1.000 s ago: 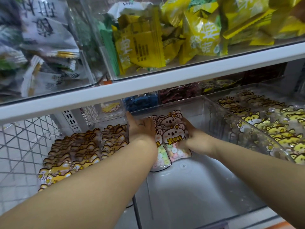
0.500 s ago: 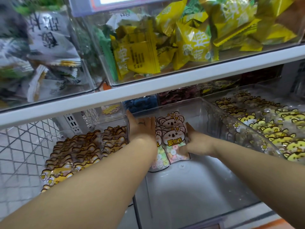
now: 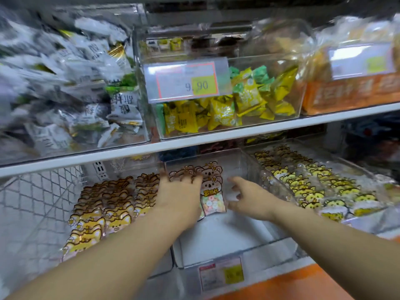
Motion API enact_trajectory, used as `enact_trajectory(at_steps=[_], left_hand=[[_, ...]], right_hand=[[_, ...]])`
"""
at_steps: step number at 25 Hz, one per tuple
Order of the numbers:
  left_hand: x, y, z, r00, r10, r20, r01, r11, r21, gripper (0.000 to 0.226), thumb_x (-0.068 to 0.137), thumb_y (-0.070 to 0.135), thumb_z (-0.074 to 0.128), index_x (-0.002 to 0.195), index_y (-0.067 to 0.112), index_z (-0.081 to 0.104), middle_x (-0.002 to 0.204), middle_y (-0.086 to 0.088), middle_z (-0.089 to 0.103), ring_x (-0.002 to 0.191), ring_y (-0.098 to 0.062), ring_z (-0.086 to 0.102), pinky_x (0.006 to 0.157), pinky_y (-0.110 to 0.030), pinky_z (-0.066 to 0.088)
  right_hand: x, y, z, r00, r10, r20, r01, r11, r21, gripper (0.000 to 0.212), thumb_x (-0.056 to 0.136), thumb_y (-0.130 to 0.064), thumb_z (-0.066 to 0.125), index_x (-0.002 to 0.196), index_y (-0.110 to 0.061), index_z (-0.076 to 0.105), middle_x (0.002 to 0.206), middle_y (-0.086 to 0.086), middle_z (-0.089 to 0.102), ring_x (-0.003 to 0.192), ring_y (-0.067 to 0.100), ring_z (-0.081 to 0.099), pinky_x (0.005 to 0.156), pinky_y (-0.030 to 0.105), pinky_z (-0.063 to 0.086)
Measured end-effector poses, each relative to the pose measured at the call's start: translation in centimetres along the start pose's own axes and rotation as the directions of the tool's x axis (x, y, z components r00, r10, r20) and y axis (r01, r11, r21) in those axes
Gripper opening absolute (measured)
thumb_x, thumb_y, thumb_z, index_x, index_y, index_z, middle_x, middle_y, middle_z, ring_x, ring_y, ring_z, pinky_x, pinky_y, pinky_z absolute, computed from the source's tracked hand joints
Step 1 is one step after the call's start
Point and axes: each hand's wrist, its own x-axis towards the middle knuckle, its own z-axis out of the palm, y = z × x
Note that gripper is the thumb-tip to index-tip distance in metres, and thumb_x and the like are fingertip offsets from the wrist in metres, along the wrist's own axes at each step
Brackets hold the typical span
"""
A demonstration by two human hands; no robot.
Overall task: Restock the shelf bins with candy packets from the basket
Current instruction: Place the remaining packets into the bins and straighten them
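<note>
Head view: the left hand (image 3: 180, 191) lies with fingers spread flat on a short row of koala-shaped clear candy packets filled with pastel rings (image 3: 213, 197). The packets stand at the back left of the middle clear plastic bin (image 3: 238, 163) on the lower shelf. The right hand (image 3: 249, 197) is open, fingers loosely apart, inside the same bin just to the right of the packets. Whether its thumb touches the front packet cannot be told.

To the left is a bin of brown-and-yellow fox-shaped packets (image 3: 104, 204), and to the right a bin of yellow tiger-shaped packets (image 3: 313, 187). Above the white shelf edge (image 3: 216, 138), a clear bin holds yellow and green wrapped sweets (image 3: 218, 114) behind a price label reading 9.90 (image 3: 187, 83). The picture is blurred by motion.
</note>
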Motion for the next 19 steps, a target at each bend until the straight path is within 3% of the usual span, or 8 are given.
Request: enact_trajectory(at_steps=[4,8,11,13,16,19], left_hand=[[-8.3,0.8,-2.2,0.989,0.005,-0.145,-0.049,0.952,-0.301,0.071,0.095,0.048,0.051,0.156,0.032,0.017,0.149,0.002,0.049,0.132,-0.024,0.051,0.112,-0.045,0.031],[-17.5,2.2,1.7,0.967,-0.009,-0.256,-0.150,0.789,-0.596,0.057,0.094,0.038,0.059,0.146,0.036,0.038,0.119,0.015,0.063,0.102,-0.021,0.065,0.090,-0.041,0.051],[-22.3,3.9,8.2,0.995,-0.088,-0.055,0.014,0.639,-0.769,0.046,0.094,0.035,0.061,0.138,0.036,0.049,0.108,0.020,0.061,0.094,-0.011,0.064,0.084,-0.040,0.054],[-24.3,5.2,13.0,0.985,-0.059,0.163,0.166,0.581,-0.797,0.043,0.096,0.032,0.060,0.138,0.031,0.052,0.110,0.017,0.061,0.096,-0.009,0.063,0.087,-0.039,0.054],[-26.1,6.1,19.8,0.928,0.017,0.372,0.280,0.628,-0.726,0.039,0.096,0.035,0.057,0.135,0.030,0.056,0.118,0.011,0.064,0.103,-0.012,0.063,0.090,-0.038,0.055],[-28.4,6.2,25.6,0.863,0.069,0.500,0.303,0.722,-0.622,0.046,0.094,0.044,0.055,0.139,0.034,0.051,0.140,0.004,0.053,0.122,-0.019,0.055,0.099,-0.042,0.050]], right_hand=[[-9.3,-3.1,-0.8,0.964,-0.240,-0.113,0.238,0.971,-0.031,0.050,0.092,-0.021,0.067,0.139,-0.021,0.050,0.120,0.000,0.065,0.101,0.012,0.061,0.081,0.011,0.044],[-18.0,-3.2,3.2,0.940,-0.324,-0.102,0.337,0.930,0.145,0.029,0.092,-0.006,0.065,0.120,-0.013,0.064,0.092,-0.004,0.069,0.082,0.004,0.064,0.079,0.015,0.049],[-21.0,-0.6,8.3,0.965,-0.247,0.092,0.238,0.966,0.099,0.022,0.093,-0.009,0.061,0.112,-0.017,0.068,0.088,-0.004,0.069,0.069,0.005,0.056,0.066,0.011,0.043],[-21.2,2.8,11.9,0.945,-0.132,0.298,0.153,0.987,-0.048,0.028,0.094,-0.019,0.061,0.122,-0.016,0.066,0.106,-0.002,0.070,0.081,0.007,0.059,0.074,0.018,0.045],[-21.2,8.0,16.1,0.823,0.140,0.551,0.022,0.961,-0.276,0.046,0.096,-0.032,0.061,0.138,-0.018,0.053,0.129,0.003,0.061,0.111,0.019,0.058,0.095,0.029,0.045],[-21.5,11.8,19.3,0.724,0.351,0.594,-0.124,0.913,-0.389,0.060,0.098,-0.033,0.058,0.150,-0.012,0.036,0.152,0.011,0.041,0.135,0.028,0.045,0.106,0.035,0.039]])
